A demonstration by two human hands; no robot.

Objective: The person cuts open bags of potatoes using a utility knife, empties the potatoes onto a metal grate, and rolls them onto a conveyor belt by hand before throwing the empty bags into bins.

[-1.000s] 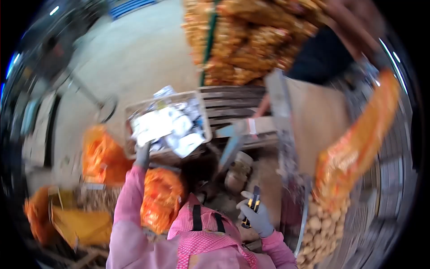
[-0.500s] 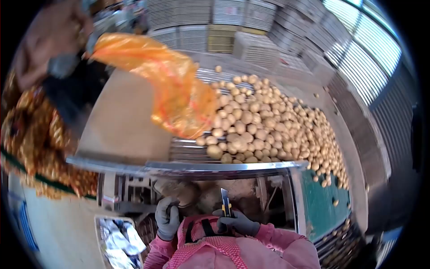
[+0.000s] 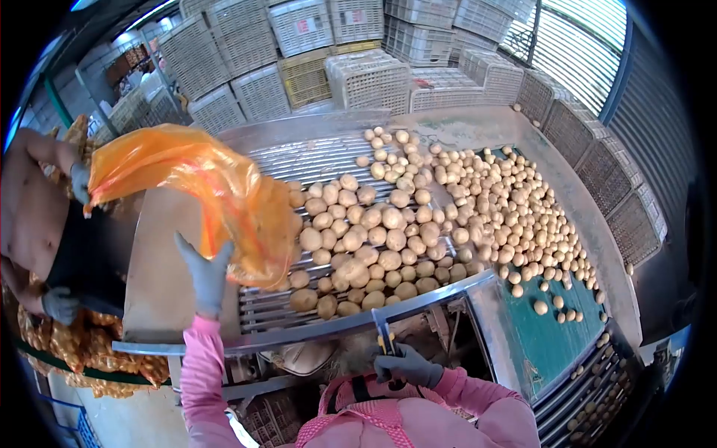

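Note:
My left hand (image 3: 205, 275), in a grey glove, reaches over the metal edge with fingers and thumb apart. It is just beside an orange plastic bag (image 3: 202, 175), and I cannot tell if they touch. The bag's far end is in a co-worker's gloved hand (image 3: 80, 183); its mouth droops over the potatoes (image 3: 366, 257). My right hand (image 3: 407, 366), gloved too, is closed around a utility knife (image 3: 384, 336) whose blade points up at the table's front edge. The potatoes lie on metal rollers (image 3: 291, 160).
Full bags (image 3: 89, 336) lie at the left by the co-worker (image 3: 37, 194). A green belt (image 3: 549, 336) with more potatoes slopes down at the right. Stacked plastic crates (image 3: 299, 30) line the back. The table's metal rim (image 3: 261, 342) runs in front of me.
My left hand has risen from near my body to the bag, its fingers now spread. The bag appears further left in view. The knife stays in my right hand. My view has shifted.

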